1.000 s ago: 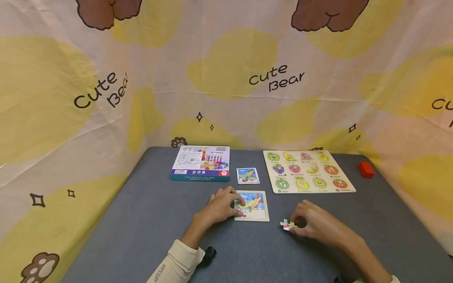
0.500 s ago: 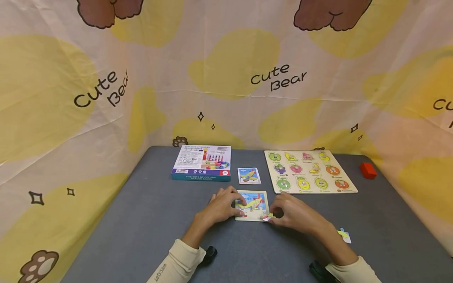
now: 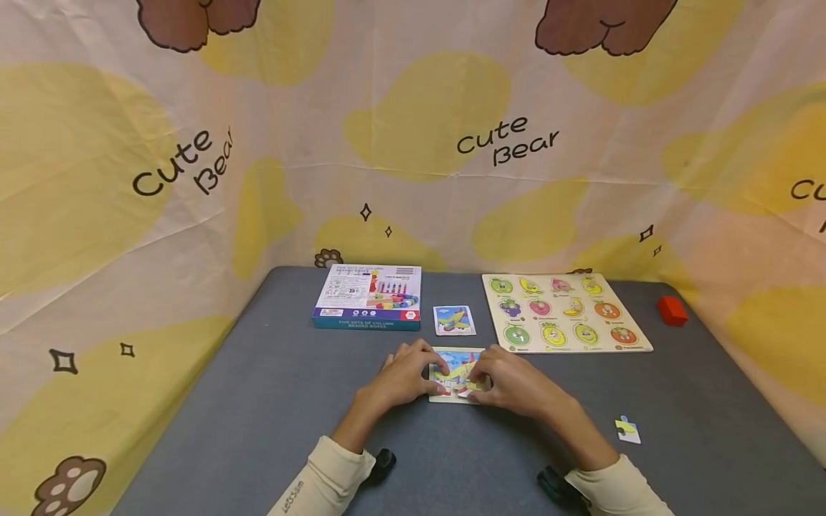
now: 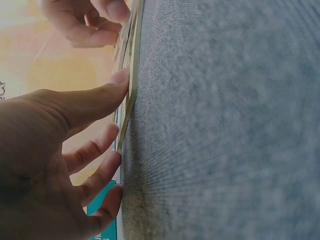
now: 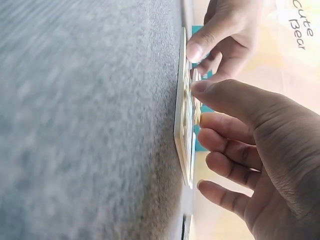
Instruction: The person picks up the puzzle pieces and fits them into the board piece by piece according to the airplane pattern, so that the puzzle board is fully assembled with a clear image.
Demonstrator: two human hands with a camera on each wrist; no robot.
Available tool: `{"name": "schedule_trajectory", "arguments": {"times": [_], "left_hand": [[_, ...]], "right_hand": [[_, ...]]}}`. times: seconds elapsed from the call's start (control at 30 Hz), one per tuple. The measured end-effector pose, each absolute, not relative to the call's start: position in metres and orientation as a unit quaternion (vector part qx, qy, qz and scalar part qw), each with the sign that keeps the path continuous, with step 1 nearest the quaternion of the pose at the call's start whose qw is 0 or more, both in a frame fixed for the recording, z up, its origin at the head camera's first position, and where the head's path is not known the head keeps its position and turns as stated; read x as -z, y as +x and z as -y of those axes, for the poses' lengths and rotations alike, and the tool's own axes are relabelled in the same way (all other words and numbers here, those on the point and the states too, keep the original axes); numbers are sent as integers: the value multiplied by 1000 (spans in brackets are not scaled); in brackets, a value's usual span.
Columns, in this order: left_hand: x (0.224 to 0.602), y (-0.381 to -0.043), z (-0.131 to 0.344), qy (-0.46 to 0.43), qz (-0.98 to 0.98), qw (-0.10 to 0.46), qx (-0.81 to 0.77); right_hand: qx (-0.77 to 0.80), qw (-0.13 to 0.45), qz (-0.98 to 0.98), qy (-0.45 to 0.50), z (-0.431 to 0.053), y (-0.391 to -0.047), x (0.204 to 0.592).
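Observation:
A small jigsaw puzzle tray point(image 3: 452, 400) with a yellow airplane picture lies on the grey table. My left hand point(image 3: 401, 378) steadies its left side, thumb and index finger resting on the puzzle's face. At the tray's lower right, my right hand point(image 3: 515, 381) pinches a jigsaw piece point(image 5: 197, 106) between thumb and index finger. The piece overlaps the tray's lower part in the head view and sits slightly above the other pieces in the right wrist view. My right fingers partly hide it. Another jigsaw piece point(image 3: 628, 431), yellow and white, lies loose to the right.
An airplane picture card point(image 3: 454, 320) lies behind the tray. Farther back stand a teal-edged bead toy box point(image 3: 366, 297) on the left and a fruit puzzle board point(image 3: 568, 313) on the right. A red block point(image 3: 672, 311) is at the far right, near the patterned cloth wall.
My right hand has carried the jigsaw piece leftward from the table to over the tray's lower right. The loose piece has come into view behind it. My left hand stays put.

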State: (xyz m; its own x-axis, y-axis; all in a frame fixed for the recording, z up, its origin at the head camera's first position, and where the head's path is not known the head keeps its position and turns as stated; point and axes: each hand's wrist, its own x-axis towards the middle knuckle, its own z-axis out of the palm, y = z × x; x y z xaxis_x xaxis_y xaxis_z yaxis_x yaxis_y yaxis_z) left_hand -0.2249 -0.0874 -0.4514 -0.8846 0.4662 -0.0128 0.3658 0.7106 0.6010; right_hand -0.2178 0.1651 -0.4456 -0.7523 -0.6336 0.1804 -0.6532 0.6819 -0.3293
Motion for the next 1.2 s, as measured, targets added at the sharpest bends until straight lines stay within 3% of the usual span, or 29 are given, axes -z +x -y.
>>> {"name": "schedule_trajectory", "arguments": {"times": [1.2], "left_hand": [[450, -227, 90, 235, -918, 97, -304]], "right_hand": [[-198, -17, 909, 366, -154, -220, 447]]}}
